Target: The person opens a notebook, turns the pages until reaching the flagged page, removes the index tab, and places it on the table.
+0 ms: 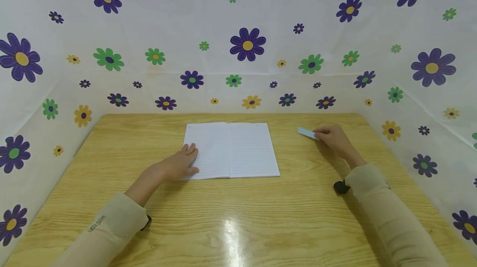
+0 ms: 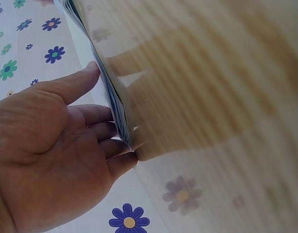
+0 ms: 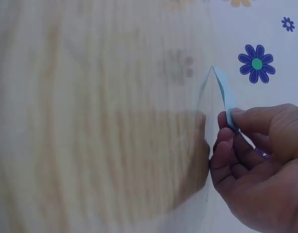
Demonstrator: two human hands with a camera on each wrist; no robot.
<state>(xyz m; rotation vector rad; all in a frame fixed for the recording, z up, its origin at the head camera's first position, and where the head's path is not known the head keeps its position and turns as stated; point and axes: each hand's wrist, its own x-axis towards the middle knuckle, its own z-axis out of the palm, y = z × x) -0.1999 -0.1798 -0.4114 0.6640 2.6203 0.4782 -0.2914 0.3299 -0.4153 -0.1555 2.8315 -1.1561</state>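
Observation:
An open notebook with lined white pages lies flat on the wooden table. My left hand rests on its left page near the lower left corner, fingers spread. From the left wrist, the thumb and fingertips of that hand touch the notebook's page edges. To the right of the notebook, my right hand pinches a light blue paper strip between thumb and fingers. The right wrist view shows the strip upright from the pinch, one end down by the glossy tabletop, the other fingers of this hand curled.
The wooden table has a shiny surface that reflects the hands. White cloth printed with purple, green and yellow flowers stands around the back and both sides. A dark band piece sits under the right sleeve's cuff.

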